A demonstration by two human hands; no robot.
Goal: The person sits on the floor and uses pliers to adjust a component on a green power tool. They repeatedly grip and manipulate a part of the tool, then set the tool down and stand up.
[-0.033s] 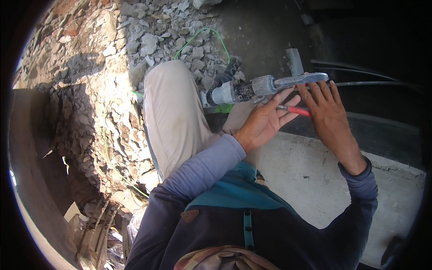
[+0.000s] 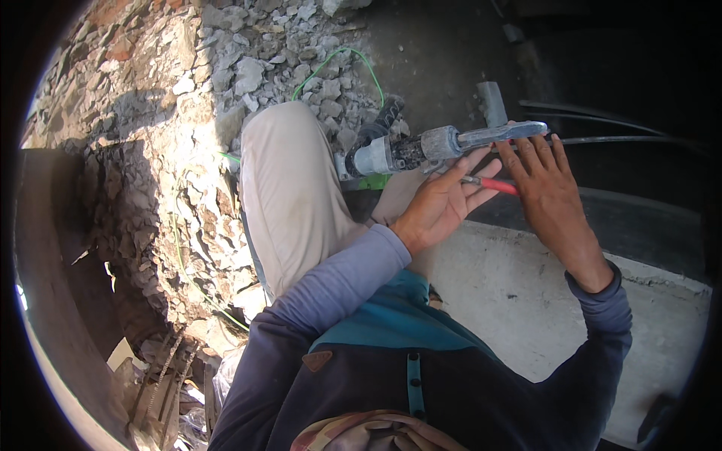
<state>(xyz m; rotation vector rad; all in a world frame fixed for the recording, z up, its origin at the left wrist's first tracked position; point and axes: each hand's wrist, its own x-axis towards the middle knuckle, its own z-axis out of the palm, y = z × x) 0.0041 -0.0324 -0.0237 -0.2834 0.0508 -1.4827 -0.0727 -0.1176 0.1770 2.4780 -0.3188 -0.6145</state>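
A dusty demolition hammer (image 2: 410, 152) lies across by my bent knee, its flat chisel (image 2: 502, 134) pointing right. Palm up below the tool's front end, my left hand (image 2: 438, 203) has red-handled pliers (image 2: 499, 186) lying across its partly bent fingers. Another bit of red shows beside the chisel; the pliers' jaws are hidden. My right hand (image 2: 547, 186) is spread, palm down, its fingertips at the chisel's tip and its palm edge next to the red handle. Whether those fingertips press on the chisel is hard to tell.
Broken rubble (image 2: 248, 74) covers the ground at the left and far side. A thin green cord (image 2: 340, 49) loops over it. Pale concrete (image 2: 489, 293) stretches below my right arm. Thin rods (image 2: 609, 140) reach into the dark at right; scrap wood (image 2: 162, 383) lies lower left.
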